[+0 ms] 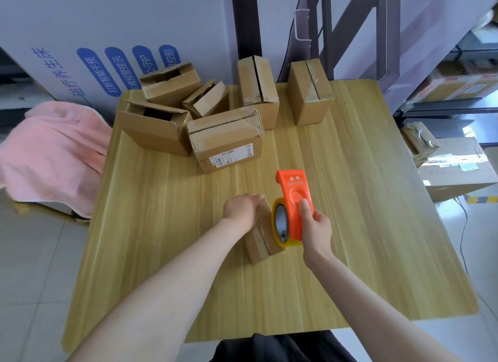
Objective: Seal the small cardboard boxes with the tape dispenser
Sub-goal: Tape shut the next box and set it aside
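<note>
While we look down at the surface, we see the small box lying close to us, right between the two hands. Its long side runs from near us to far from us, and the crack where the flaps meet runs the same way.

The left hand sits on the far end of the box. Its fingers are bent over that end and hold the box down. The right hand is wrapped round the orange tape dispenser, with the thumb lying flat on its orange side. The yellow tape roll stands on edge and looks to rest on the box top, just to the right of the crack. The toothed end of the dispenser points away from us.

So we think the tape has to run the long way, along the crack. The right hand must do the pulling while the left hand stops the box from sliding.

Some parts are hard to see. The left hand hides the far end of the box, and the roll hides part of the right flap. We cannot tell if the tape end is stuck to the box yet. More boxes wait in a heap at the back, well apart from the hands.
</note>
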